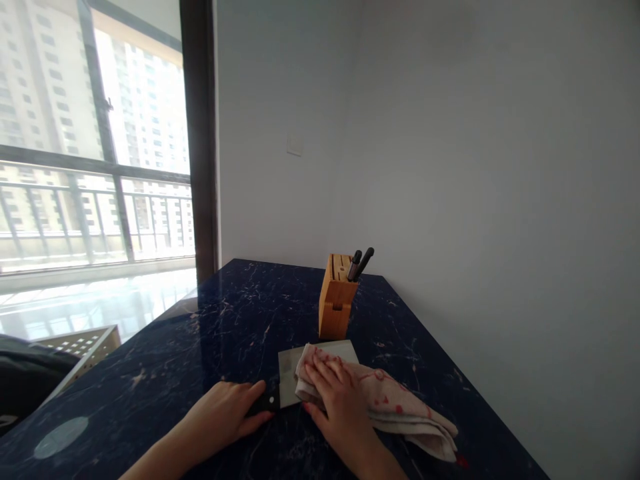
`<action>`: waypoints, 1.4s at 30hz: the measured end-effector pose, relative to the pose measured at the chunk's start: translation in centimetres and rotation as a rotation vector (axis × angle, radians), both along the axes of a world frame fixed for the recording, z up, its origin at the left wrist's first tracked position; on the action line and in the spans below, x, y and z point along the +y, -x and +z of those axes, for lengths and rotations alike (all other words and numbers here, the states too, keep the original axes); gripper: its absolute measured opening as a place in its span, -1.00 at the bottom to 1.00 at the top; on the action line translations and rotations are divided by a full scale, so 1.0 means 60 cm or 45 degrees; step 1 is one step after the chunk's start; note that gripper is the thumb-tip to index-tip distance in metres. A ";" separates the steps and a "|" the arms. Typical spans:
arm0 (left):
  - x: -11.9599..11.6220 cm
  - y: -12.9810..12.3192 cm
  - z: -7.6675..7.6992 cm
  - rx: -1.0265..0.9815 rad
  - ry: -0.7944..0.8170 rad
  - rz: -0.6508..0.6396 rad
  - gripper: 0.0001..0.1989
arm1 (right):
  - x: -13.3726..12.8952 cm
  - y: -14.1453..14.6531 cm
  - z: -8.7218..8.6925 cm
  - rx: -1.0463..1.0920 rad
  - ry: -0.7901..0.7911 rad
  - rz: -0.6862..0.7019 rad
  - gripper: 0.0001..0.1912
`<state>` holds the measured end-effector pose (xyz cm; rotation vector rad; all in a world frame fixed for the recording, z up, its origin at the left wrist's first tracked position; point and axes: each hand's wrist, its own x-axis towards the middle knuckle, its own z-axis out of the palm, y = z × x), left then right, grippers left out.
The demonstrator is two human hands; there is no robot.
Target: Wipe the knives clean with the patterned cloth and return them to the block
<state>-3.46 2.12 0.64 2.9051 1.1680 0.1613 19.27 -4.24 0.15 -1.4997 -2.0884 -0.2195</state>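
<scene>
A cleaver with a broad blade and a black riveted handle lies at the front of the dark blue marbled table. My left hand is closed round its handle. My right hand presses a pink and white cloth with red marks onto the blade, fingers bent over the cloth. The cloth covers much of the blade and trails off to the right. Just beyond the blade stands a wooden knife block, with two black-handled tools in its slots.
White walls border the table at the back and right. At the left are a large window, a beige basket with holes and a dark item beside it. A pale oval patch shows on the tabletop, front left.
</scene>
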 end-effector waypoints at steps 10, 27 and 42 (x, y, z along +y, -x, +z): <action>-0.007 -0.017 0.001 0.053 -0.068 -0.019 -0.59 | 0.023 -0.041 -0.024 -0.122 -0.018 -0.415 -0.42; -0.044 -0.024 0.022 -0.315 0.893 0.198 -0.71 | 0.017 -0.045 -0.022 0.114 0.137 -0.267 -0.58; -0.042 -0.031 0.008 -0.939 2.367 0.129 -0.63 | 0.015 -0.038 -0.012 0.180 0.102 -0.355 -0.65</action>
